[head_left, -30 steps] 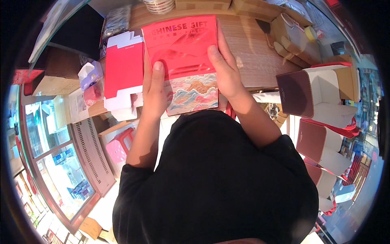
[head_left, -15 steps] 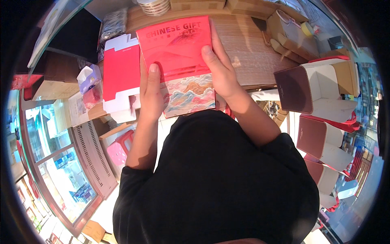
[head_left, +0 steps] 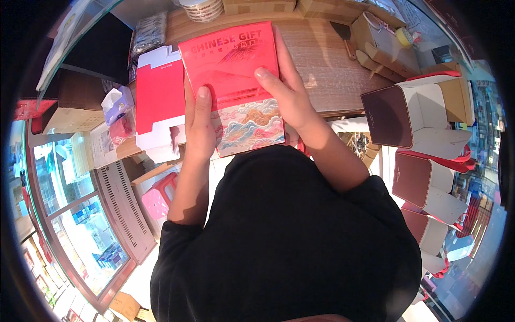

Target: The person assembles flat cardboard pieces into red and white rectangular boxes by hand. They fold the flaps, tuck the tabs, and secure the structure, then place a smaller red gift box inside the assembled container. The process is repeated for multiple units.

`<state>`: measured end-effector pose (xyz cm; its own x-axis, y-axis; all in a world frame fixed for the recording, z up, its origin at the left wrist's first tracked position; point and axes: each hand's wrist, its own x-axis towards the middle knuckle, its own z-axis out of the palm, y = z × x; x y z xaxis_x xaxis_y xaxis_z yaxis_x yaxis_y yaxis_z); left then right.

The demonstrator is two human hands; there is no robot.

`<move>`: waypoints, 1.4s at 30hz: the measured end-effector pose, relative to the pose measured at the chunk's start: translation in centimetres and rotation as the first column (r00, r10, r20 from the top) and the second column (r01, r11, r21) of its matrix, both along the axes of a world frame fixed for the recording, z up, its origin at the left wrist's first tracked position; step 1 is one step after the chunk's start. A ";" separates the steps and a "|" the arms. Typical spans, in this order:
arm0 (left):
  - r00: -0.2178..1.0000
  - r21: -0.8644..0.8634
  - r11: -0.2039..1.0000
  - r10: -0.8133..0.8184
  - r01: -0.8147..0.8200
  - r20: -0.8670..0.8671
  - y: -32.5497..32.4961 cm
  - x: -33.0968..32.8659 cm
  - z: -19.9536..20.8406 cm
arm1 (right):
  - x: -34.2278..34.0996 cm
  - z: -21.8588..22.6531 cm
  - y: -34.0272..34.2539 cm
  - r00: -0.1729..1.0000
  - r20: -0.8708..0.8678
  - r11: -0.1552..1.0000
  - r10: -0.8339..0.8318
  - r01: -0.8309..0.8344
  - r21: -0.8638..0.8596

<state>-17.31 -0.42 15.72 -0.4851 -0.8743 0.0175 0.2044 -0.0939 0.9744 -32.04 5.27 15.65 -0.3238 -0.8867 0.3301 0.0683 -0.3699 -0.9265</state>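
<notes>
Between both hands I hold a red gift box [head_left: 228,67], its lower part printed with pastel clouds and mountains. The box tilts toward me over the near edge of the wooden table [head_left: 343,80]. My left hand [head_left: 200,118] grips its left side, thumb lying on the front. Around the right edge wraps my right hand [head_left: 289,94], fingers behind and thumb on the red face. The red part shines as if covered in clear film. Left of it lies a flat red and white unfolded carton [head_left: 160,96].
A purple tissue box [head_left: 117,105] stands at the left. Rolls of tape [head_left: 203,9] are stacked at the back. A knife [head_left: 346,40] lies near a cardboard box [head_left: 383,45]. Several dark brown and white gift boxes [head_left: 387,118] line the right side. A pink stool [head_left: 158,196] is below.
My right thumb has slid a little to the left and down across the red face. The box has shifted slightly; both hands keep hold of it.
</notes>
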 end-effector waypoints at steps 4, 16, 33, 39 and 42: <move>1.000 0.006 1.000 -0.016 0.016 -0.012 0.1 0.0 0.1 | 0.1 0.1 0.0 1.000 0.010 1.000 0.025 -0.025 -0.003; 1.000 0.001 1.000 -0.004 0.004 -0.015 0.0 0.0 -0.1 | -0.1 -0.3 -0.1 0.999 0.031 0.999 0.022 -0.021 -0.027; 1.000 -0.007 1.000 0.006 -0.006 0.008 0.1 -0.1 -0.1 | 0.0 0.0 0.0 0.998 0.060 1.000 0.024 -0.024 -0.008; 1.000 0.004 1.000 0.013 -0.012 -0.007 0.0 0.0 -0.6 | -0.2 -0.4 -0.1 0.997 0.063 0.999 0.033 -0.033 -0.010; 1.000 0.015 1.000 0.016 -0.016 -0.008 0.0 -0.1 -0.4 | -0.3 -0.5 -0.2 0.997 0.068 0.999 0.037 -0.036 -0.012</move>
<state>-17.46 -0.45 15.31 -0.4709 -0.8822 0.0085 0.2136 -0.1046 0.9713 -32.30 5.11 15.19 -0.3131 -0.8949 0.3181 0.1445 -0.3759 -0.9153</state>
